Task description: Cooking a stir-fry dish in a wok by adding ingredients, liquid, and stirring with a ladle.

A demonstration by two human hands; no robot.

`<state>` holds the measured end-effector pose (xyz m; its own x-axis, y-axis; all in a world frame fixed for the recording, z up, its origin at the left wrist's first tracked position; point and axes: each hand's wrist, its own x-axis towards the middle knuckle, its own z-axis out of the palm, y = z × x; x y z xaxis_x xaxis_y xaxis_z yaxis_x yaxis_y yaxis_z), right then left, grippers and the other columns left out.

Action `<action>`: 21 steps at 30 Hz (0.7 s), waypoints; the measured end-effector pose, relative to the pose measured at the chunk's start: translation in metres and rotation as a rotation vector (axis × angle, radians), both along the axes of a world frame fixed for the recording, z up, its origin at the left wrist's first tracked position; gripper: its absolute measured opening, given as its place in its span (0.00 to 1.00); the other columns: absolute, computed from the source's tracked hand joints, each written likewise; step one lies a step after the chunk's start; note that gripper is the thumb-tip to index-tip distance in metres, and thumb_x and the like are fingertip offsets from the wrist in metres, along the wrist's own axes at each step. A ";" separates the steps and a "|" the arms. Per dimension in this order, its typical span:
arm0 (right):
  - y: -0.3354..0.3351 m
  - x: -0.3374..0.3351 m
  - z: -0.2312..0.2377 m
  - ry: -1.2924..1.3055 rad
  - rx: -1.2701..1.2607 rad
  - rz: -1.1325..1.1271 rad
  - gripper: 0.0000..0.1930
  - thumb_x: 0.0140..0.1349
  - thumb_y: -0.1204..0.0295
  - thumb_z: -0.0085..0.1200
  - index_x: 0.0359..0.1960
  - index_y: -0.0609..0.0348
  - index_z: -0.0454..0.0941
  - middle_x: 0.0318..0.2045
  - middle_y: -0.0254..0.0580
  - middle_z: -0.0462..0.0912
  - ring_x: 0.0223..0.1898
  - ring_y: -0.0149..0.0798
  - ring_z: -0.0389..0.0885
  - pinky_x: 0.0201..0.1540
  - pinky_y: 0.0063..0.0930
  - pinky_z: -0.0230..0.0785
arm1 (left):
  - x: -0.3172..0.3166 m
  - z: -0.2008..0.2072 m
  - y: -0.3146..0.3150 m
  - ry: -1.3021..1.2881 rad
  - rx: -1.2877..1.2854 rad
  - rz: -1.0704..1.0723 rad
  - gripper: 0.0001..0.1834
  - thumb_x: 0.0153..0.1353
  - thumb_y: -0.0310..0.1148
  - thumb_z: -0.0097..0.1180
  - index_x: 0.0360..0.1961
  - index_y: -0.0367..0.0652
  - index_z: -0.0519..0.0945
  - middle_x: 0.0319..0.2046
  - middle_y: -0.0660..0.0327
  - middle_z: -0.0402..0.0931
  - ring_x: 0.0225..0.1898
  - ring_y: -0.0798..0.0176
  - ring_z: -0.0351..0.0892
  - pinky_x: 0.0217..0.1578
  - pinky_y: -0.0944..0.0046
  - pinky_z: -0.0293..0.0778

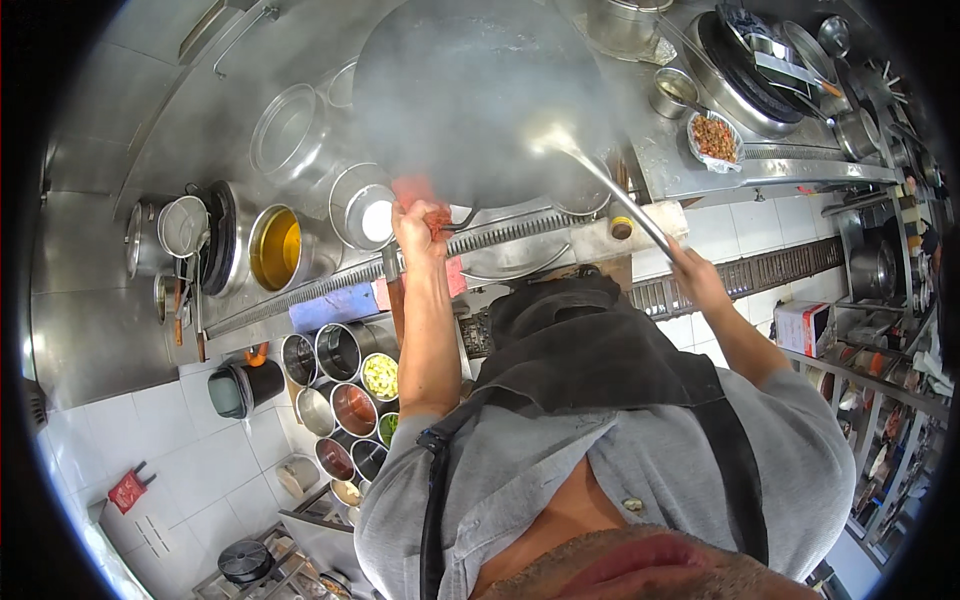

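A large dark wok fills the top middle, blurred by rising steam that hides what is inside. At its near rim my left hand is closed around a red cloth and, it appears, the wok's loop handle. My right hand grips the end of a long metal ladle. The ladle slants up and left, and its bright head is over the wok's right side, smeared by steam.
Left of the wok stand a pot of yellow oil and a white-filled bowl. Several ingredient containers cluster below my left forearm. A bowl of chopped food sits on the right counter. Blue cloth lies along the stove edge.
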<state>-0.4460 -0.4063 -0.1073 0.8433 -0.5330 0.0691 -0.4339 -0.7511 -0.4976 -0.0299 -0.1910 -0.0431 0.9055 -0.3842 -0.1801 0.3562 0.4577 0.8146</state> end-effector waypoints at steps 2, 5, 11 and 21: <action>-0.005 -0.014 0.012 0.017 0.002 -0.012 0.30 0.58 0.75 0.55 0.64 0.45 0.64 0.28 0.51 0.77 0.31 0.55 0.78 0.36 0.46 0.70 | 0.001 -0.009 0.005 0.001 0.041 -0.003 0.23 0.40 0.16 0.47 0.44 0.32 0.66 0.25 0.54 0.72 0.17 0.57 0.72 0.16 0.60 0.71; -0.023 0.019 0.026 0.004 -0.044 -0.005 0.30 0.58 0.75 0.54 0.64 0.45 0.64 0.28 0.51 0.76 0.31 0.56 0.78 0.34 0.47 0.69 | 0.007 -0.017 0.010 -0.050 0.076 -0.045 0.19 0.39 0.17 0.48 0.38 0.34 0.70 0.26 0.56 0.72 0.17 0.57 0.72 0.18 0.60 0.71; -0.020 0.061 0.000 -0.163 -0.095 -0.060 0.30 0.59 0.72 0.54 0.65 0.42 0.63 0.27 0.50 0.75 0.30 0.56 0.77 0.33 0.47 0.69 | -0.007 -0.006 0.004 -0.135 0.034 -0.042 0.19 0.39 0.13 0.46 0.37 0.33 0.66 0.23 0.54 0.71 0.17 0.58 0.72 0.14 0.60 0.70; 0.030 -0.056 0.025 0.105 -0.007 -0.098 0.32 0.57 0.77 0.56 0.64 0.44 0.64 0.28 0.46 0.75 0.27 0.52 0.76 0.31 0.44 0.70 | -0.007 -0.036 0.001 -0.193 0.040 0.024 0.16 0.38 0.15 0.48 0.33 0.36 0.69 0.17 0.59 0.68 0.14 0.60 0.69 0.14 0.62 0.67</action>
<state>-0.5020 -0.3759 -0.0826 0.7899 -0.6131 -0.0131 -0.5550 -0.7057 -0.4405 -0.0369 -0.1896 -0.0787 0.9337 -0.3577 -0.0170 0.1810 0.4305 0.8843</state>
